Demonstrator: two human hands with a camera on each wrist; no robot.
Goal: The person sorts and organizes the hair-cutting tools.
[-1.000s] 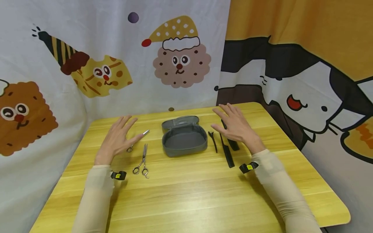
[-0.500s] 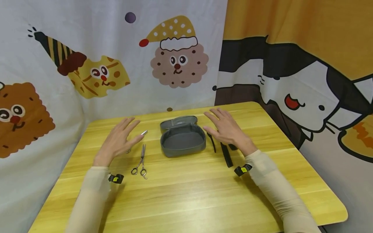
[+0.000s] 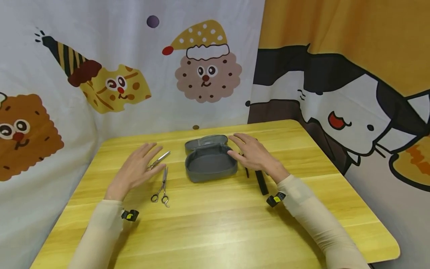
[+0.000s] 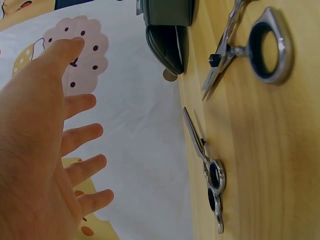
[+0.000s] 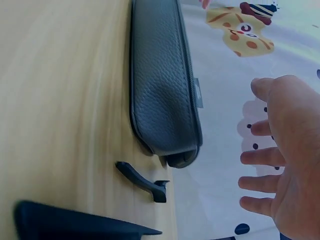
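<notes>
A grey zip case (image 3: 211, 175) stands with its lid folded back at mid-table, its inside bare. My left hand (image 3: 134, 170) hovers over the table to its left, fingers spread and holding nothing. Beneath and beside that hand lie one pair of scissors (image 3: 159, 160) and, nearer me, a second pair (image 3: 164, 184) with parted handles. My right hand (image 3: 254, 154) hovers at the case's right side, fingers extended and holding nothing. It partly covers a black comb (image 3: 261, 182) and a small black hair clip (image 3: 247, 172). In the right wrist view the clip (image 5: 142, 182) lies near the case.
The wooden table (image 3: 208, 231) stretches toward me in front of the case. Behind it hangs a white printed cloth (image 3: 127, 37), with another patterned cloth (image 3: 336, 22) at the right. Black straps with small devices (image 3: 130, 215) sit on both wrists.
My right hand has moved left and toward me, closer to the case, and covers more of the black things. My left hand has drawn slightly toward me, showing more of the far scissors.
</notes>
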